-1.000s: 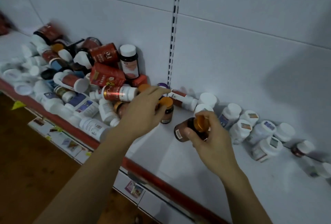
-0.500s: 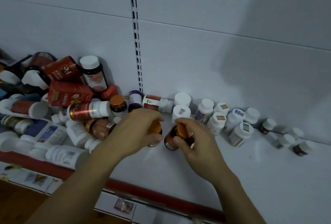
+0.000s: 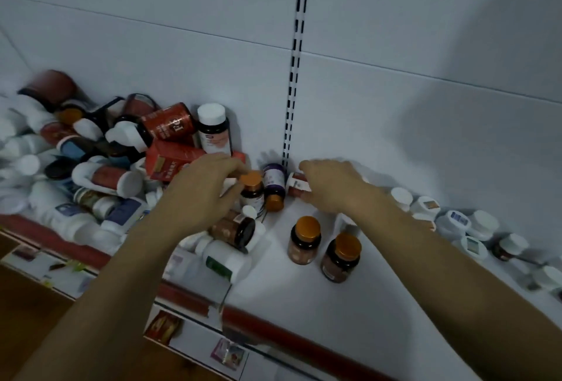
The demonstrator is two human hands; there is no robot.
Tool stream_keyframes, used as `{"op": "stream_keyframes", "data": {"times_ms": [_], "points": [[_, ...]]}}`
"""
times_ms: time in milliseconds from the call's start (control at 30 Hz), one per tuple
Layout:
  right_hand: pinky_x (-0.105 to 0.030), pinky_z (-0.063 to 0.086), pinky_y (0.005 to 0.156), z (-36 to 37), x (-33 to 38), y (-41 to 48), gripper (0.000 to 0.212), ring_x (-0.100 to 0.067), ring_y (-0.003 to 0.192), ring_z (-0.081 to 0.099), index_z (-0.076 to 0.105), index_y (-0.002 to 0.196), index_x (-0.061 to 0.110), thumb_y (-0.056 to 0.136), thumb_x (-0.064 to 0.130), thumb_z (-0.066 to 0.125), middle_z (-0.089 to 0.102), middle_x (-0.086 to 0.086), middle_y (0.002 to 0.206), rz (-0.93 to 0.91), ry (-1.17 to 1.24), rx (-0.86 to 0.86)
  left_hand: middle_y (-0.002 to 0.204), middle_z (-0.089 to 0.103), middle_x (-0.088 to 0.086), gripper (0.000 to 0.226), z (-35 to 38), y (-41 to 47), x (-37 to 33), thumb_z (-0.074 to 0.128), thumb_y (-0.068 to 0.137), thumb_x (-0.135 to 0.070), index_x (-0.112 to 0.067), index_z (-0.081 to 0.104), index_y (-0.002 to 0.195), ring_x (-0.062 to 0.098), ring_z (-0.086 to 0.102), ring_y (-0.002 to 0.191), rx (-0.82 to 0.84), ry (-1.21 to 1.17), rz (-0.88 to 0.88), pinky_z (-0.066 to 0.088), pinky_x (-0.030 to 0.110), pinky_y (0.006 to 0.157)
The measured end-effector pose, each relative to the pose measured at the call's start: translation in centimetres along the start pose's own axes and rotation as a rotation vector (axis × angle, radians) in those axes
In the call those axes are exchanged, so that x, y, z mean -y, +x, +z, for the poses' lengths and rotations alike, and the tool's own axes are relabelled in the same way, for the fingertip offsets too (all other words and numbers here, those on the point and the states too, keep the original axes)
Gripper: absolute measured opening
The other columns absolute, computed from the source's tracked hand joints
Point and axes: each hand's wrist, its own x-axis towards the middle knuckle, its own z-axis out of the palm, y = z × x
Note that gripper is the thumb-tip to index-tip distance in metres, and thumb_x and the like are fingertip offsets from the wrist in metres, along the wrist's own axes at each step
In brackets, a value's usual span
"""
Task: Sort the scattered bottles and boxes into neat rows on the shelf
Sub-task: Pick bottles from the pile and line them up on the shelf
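Two amber bottles with orange caps stand upright side by side on the white shelf (image 3: 304, 304), one (image 3: 304, 239) to the left of the other (image 3: 342, 256), and neither hand touches them. My left hand (image 3: 203, 189) reaches into the pile, its curved fingertips at the cap of another orange-capped bottle (image 3: 252, 190). My right hand (image 3: 331, 183), blurred, curls over a lying white bottle with a red label (image 3: 295, 185) by the back wall. Between the hands stands a purple-labelled bottle (image 3: 273, 178).
A heap of red boxes (image 3: 173, 163), dark jars and white bottles fills the shelf's left side. White-capped bottles (image 3: 453, 219) stand in a loose row at the right by the wall. A red rail (image 3: 273, 329) runs along the shelf's front edge.
Both hands have let go of the two orange-capped amber bottles, which now stand on the shelf. The hands have moved back toward the wall and the pile.
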Motion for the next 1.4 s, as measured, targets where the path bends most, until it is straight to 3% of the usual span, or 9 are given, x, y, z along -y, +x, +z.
{"op": "stream_keyframes", "data": {"times_ms": [200,333,467,600,700,833,1000,1133,1400], "points": [[-0.037,0.043,0.075,0.9,1.5,3.3,0.059,-0.029,0.11,0.062,0.047,0.13,0.017,0.082,0.022,0.08,0.061,-0.005,0.122,0.004,-0.243,0.115,0.134,0.061,0.001,0.05,0.0,0.4,3.7,0.073,0.089,-0.02,-0.022,0.058,0.137,0.023,0.058,0.122,0.197,0.077,-0.088,0.047,0.042,0.101],[-0.042,0.04,0.077,2.3,1.8,3.3,0.061,-0.031,0.115,0.06,0.033,0.147,0.022,0.094,0.015,0.062,0.061,-0.007,0.128,0.033,-0.338,0.09,0.144,0.057,-0.008,0.061,0.8,1.3,4.9,0.07,0.093,-0.032,-0.034,0.045,0.148,0.019,0.051,0.133,0.307,0.138,-0.05,0.037,0.042,0.106],[-0.044,0.047,0.082,2.5,0.7,2.6,0.091,-0.032,0.114,0.06,0.009,0.158,0.041,0.092,0.014,0.065,0.059,-0.009,0.133,0.057,-0.28,0.162,0.151,0.051,-0.007,0.067,0.8,1.5,5.8,0.071,0.093,-0.034,-0.033,0.04,0.152,0.02,0.047,0.138,0.338,0.129,-0.006,0.037,0.048,0.111],[-0.036,0.045,0.078,0.5,-0.2,1.6,0.091,-0.032,0.106,0.062,0.02,0.154,0.035,0.084,0.02,0.075,0.062,-0.009,0.132,0.081,0.074,-0.031,0.14,0.058,-0.009,0.062,0.3,0.4,6.7,0.077,0.09,-0.023,-0.028,0.048,0.144,0.015,0.054,0.129,0.081,-0.195,-0.025,0.047,0.035,0.103],[-0.034,0.044,0.07,-0.7,-0.1,0.3,0.066,-0.021,0.087,0.059,0.04,0.135,0.027,0.084,0.036,0.081,0.06,-0.006,0.117,0.135,0.411,-0.274,0.128,0.063,-0.017,0.049,0.0,-1.1,7.0,0.077,0.09,-0.019,-0.032,0.053,0.131,0.005,0.059,0.12,-0.103,-0.559,-0.091,0.05,0.032,0.1],[-0.022,0.055,0.054,-1.3,2.8,-2.5,0.037,-0.015,0.062,0.071,0.052,0.113,0.031,0.088,0.038,0.078,0.065,0.001,0.102,0.213,1.123,-0.57,0.122,0.068,-0.008,0.045,-0.8,-3.3,6.5,0.077,0.085,-0.028,-0.029,0.058,0.126,0.013,0.065,0.116,-0.367,-0.964,-0.21,0.057,0.034,0.095],[-0.03,0.059,0.067,-1.0,10.1,-4.3,0.046,-0.017,0.072,0.072,0.061,0.114,0.015,0.082,0.042,0.077,0.076,0.0,0.093,0.204,1.888,-0.728,0.114,0.074,-0.003,0.042,-3.9,-5.7,6.3,0.078,0.08,-0.046,-0.029,0.064,0.116,0.019,0.07,0.108,-0.68,-1.229,-0.34,0.058,0.033,0.085],[-0.038,0.063,0.078,-0.8,16.1,-3.1,0.044,-0.023,0.087,0.075,0.059,0.121,0.018,0.084,0.039,0.073,0.075,-0.001,0.106,0.032,1.878,-0.532,0.111,0.074,-0.004,0.028,-6.5,-9.4,7.6,0.074,0.086,-0.044,-0.034,0.067,0.111,0.017,0.071,0.105,-0.816,-1.204,-0.393,0.058,0.031,0.083],[-0.037,0.061,0.086,-0.7,27.0,1.9,0.039,-0.024,0.11,0.07,0.058,0.128,0.024,0.091,0.029,0.071,0.067,0.002,0.124,-0.205,1.814,-0.4,0.115,0.072,-0.008,0.043,-11.0,-17.7,14.3,0.074,0.086,-0.039,-0.024,0.06,0.124,0.013,0.07,0.108,-1.044,-0.939,-0.627,0.06,0.03,0.086]]}}
